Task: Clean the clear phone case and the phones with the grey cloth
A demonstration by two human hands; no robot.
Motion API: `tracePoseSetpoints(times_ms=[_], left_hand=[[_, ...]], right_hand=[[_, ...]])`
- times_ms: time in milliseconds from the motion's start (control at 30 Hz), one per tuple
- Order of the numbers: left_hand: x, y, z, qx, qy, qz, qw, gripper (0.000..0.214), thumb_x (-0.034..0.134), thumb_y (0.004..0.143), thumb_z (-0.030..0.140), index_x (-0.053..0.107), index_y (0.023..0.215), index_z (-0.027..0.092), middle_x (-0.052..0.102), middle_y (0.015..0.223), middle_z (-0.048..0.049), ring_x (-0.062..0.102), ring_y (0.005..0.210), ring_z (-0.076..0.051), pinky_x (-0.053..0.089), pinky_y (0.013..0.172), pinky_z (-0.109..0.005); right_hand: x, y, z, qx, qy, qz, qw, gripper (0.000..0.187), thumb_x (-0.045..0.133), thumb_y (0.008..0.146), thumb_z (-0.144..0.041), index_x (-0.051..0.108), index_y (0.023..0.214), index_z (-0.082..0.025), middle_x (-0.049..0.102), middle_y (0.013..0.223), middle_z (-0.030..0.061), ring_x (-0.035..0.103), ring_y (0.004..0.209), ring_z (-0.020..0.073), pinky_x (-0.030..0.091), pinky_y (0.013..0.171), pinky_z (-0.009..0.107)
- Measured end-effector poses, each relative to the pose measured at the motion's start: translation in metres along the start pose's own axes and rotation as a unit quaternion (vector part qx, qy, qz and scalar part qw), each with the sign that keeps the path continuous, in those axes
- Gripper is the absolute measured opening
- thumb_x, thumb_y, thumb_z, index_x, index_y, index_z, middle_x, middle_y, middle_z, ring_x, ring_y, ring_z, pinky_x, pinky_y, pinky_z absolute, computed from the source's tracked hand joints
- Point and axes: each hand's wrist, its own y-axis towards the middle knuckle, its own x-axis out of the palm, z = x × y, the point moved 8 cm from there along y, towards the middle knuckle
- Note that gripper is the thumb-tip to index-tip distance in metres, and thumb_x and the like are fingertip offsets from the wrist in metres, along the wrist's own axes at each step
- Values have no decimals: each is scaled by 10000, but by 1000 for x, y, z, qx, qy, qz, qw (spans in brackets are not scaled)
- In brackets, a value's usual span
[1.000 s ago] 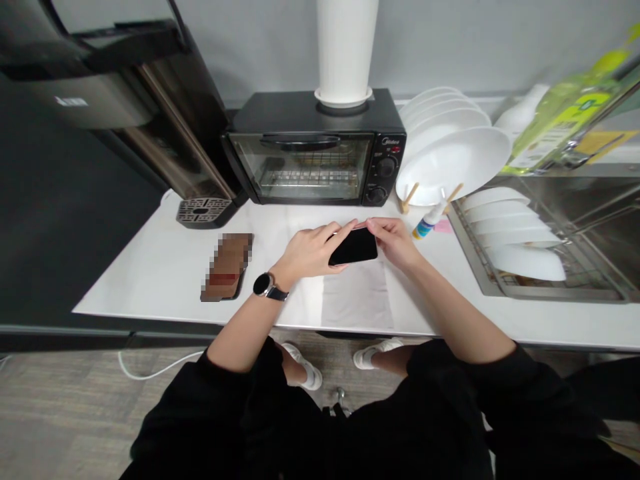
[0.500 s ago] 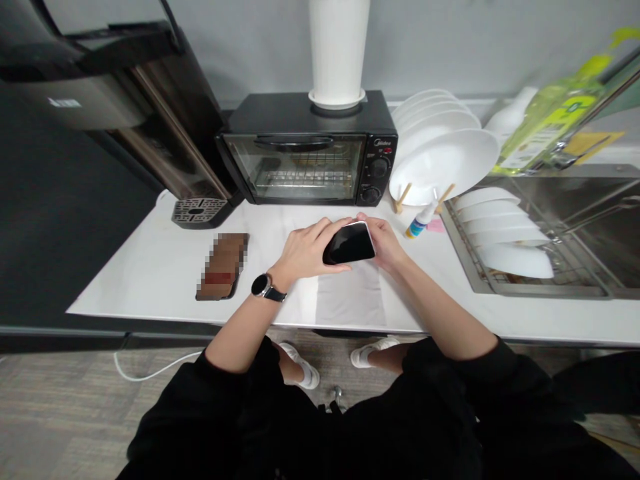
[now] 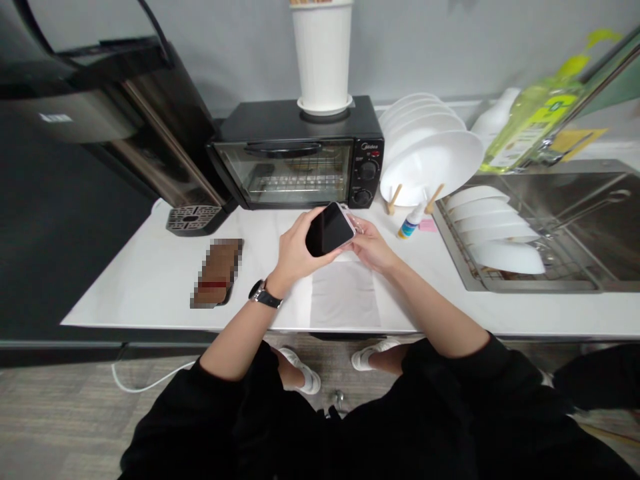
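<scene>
Lifting off the grey sheet since the earlier frame, the phone (image 3: 327, 230) is tilting up and its dark screen is turning toward the head camera, while the whole view is sitting slightly lower and further left. Both hands are gripping it, holding it clear of the bench (image 3: 150, 287): the left hand (image 3: 303, 250), with a black watch (image 3: 264, 295) on its wrist, is curling around the phone's lower left side, and the right hand (image 3: 370, 245) is pinching the upper right edge with its fingertips (image 3: 354, 233). At 6 o'clock from the phone, the grey sheet (image 3: 345, 297) is lying flat on the bench. A pixelated, brown flat object (image 3: 217, 273) is lying at 8 o'clock, too blurred to name. Straight ahead at 12 o'clock, a black toaster oven (image 3: 295, 157) is standing against the wall with a white cup (image 3: 323, 60) on top. White plates (image 3: 430, 157) are leaning in a wooden rack at 2 o'clock, with a small bottle (image 3: 411, 223) just in front of them. At 3 o'clock, white bowls (image 3: 493, 230) are resting in a wire rack inside a steel sink (image 3: 575, 207).
</scene>
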Motion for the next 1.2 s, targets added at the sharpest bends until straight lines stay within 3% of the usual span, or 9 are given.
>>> tracePoseSetpoints(times_ms=[133,300,400,533,633,733,900,1067,1200], left_hand=[[-7,-3,-7,-20,-50,54,997,983,685,878,754,328,1639,245,606,1520,-163,604,1420,-369,510,1184,-539],[-28,-6,-19,-26,-109,151,982,999,342,971,863,51,1730,281,670,1347,-154,720,1224,-313,591,1048,-508],[-46,-1,-33,-25,-87,166,982,998,432,970,830,90,1739,293,662,1339,-133,709,1218,-299,591,1041,-480],[-40,14,-46,-32,-1,29,999,881,742,879,653,473,1618,256,653,1352,-106,653,1277,-306,539,1122,-479],[-8,18,-51,-47,46,-118,991,772,802,850,530,581,1536,253,668,1343,-86,682,1213,-284,563,1074,-441],[27,16,-48,-20,63,-205,976,717,798,861,530,612,1507,279,701,1312,-74,705,1189,-279,584,1019,-408],[54,12,-52,47,67,-198,977,723,798,873,570,612,1508,278,713,1368,-104,678,1267,-293,574,1058,-430],[62,8,-62,70,36,-193,978,739,777,900,593,607,1505,204,687,1448,-165,640,1349,-320,537,1131,-495],[63,11,-62,74,-19,-212,974,735,731,921,649,620,1494,204,688,1469,-166,658,1359,-306,508,1178,-496]], right_hand=[[-3,-3,-12,-34,-68,15,997,564,858,794,-655,750,1193,-271,806,1052,34,756,916,193,616,766,294],[-14,-8,-26,-55,-109,94,988,576,833,787,-699,718,1140,-259,822,1171,88,774,1011,239,630,764,326],[-31,-13,-35,-94,-120,155,976,565,810,790,-706,693,1127,-268,821,1093,75,771,922,230,607,697,317],[-52,-22,-48,-145,-166,219,951,695,735,823,-752,576,1367,-349,782,1080,55,752,890,244,579,673,349],[-54,-26,-56,-171,-164,228,944,776,753,811,-745,480,1445,-390,762,1058,44,746,871,252,554,666,355],[-49,-25,-57,-171,-149,210,951,737,790,790,-724,505,1375,-379,749,1012,35,743,840,249,537,652,348],[-47,-18,-48,-129,-169,192,958,784,755,783,-770,481,1408,-384,734,1070,45,742,895,260,550,682,364],[-49,-10,-35,-97,-161,162,969,788,769,777,-741,480,1442,-432,747,1125,25,755,972,284,564,722,379],[-44,-5,-28,-80,-144,130,978,724,824,765,-663,562,1386,-398,758,1143,18,760,890,239,581,709,357]])
